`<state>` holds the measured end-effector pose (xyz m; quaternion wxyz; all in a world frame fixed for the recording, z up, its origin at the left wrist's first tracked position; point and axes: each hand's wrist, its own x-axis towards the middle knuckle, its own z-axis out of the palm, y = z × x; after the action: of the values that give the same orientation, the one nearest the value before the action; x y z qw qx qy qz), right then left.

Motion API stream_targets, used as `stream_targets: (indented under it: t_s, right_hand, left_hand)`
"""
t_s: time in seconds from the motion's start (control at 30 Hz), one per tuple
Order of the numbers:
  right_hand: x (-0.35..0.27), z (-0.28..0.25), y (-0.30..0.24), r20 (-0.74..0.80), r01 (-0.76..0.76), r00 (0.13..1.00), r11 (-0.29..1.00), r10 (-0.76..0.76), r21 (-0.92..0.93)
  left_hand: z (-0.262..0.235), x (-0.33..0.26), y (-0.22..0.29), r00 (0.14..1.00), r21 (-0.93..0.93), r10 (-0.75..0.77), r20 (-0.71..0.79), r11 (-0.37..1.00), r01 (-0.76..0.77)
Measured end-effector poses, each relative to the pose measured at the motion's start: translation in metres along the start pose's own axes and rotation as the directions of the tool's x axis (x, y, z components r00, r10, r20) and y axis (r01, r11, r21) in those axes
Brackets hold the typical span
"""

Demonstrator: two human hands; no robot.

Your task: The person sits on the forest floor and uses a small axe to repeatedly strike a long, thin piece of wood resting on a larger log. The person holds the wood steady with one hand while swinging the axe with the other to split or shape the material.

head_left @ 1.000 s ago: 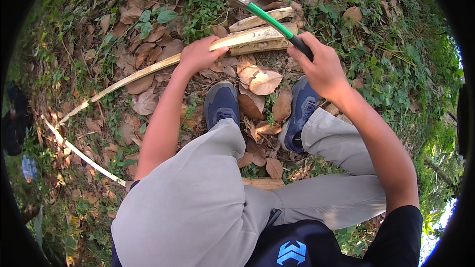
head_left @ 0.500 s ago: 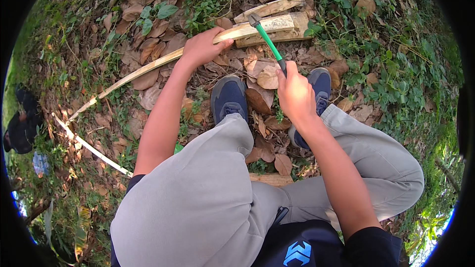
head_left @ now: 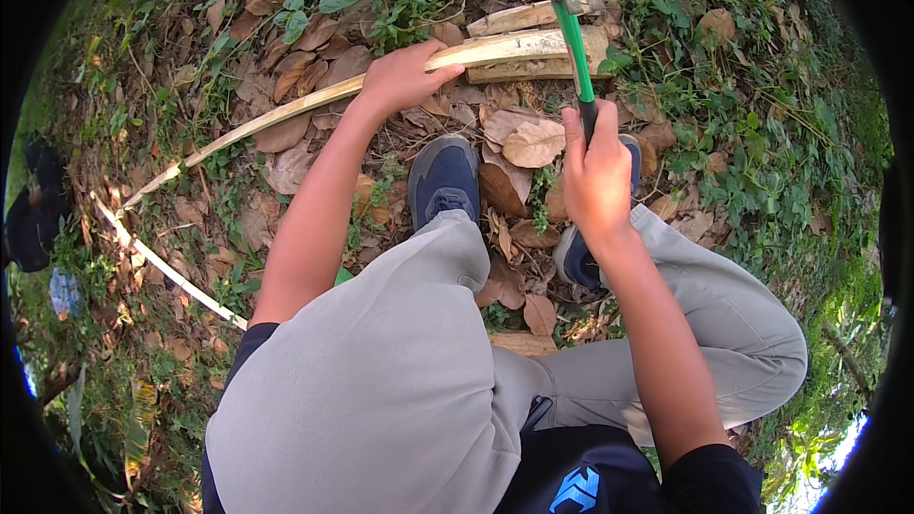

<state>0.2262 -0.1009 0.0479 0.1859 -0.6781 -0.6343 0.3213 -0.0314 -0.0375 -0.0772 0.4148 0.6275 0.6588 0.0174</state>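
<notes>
My left hand is wrapped round a long, pale wooden strip, close to its right end. That end lies across a thick block of wood on the ground, and the strip runs away to the left over the leaves. In my right hand is a claw hammer with a green and black handle, gripped near its lower end. The hammer's metal head is raised above the wood, apart from the strip. A shorter wood piece lies just behind the strip's end.
Another thin pale strip lies on the left, running toward my left arm. A wood piece shows between my legs. My shoes rest on dry leaves near the block. Green plants grow at the right. A dark shape is at the far left.
My right hand has lifted the hammer up and to the right, away from the strip's end. My left hand still holds the strip in about the same place.
</notes>
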Motion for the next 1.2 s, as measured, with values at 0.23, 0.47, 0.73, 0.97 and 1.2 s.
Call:
stream_targets:
  t_s: [0.23,0.47,0.73,0.97,1.2]
  right_hand:
    - [-0.008,0.001,0.022,0.197,-0.216,0.95,0.965,0.244,-0.151]
    - [0.007,-0.022,-0.021,0.007,0.067,0.998,0.993,-0.066,-0.097]
    - [0.0,0.003,0.018,0.265,-0.188,0.927,0.939,0.266,-0.287]
    - [0.004,-0.016,-0.032,0.108,-0.014,0.994,0.994,0.026,-0.11]
    - [0.011,-0.022,-0.038,0.037,0.146,0.989,0.988,-0.145,-0.04]
  left_hand:
    - [0.008,0.001,-0.009,0.997,0.058,0.028,-0.078,0.998,-0.023]
    - [0.013,0.002,-0.019,0.994,0.098,0.046,-0.096,0.995,-0.036]
    - [0.013,0.005,-0.012,0.994,0.095,0.05,-0.094,0.995,-0.041]
    - [0.013,0.004,-0.015,0.992,0.11,0.067,-0.104,0.992,-0.056]
    - [0.016,0.003,-0.019,0.993,0.098,0.043,-0.107,0.995,-0.033]
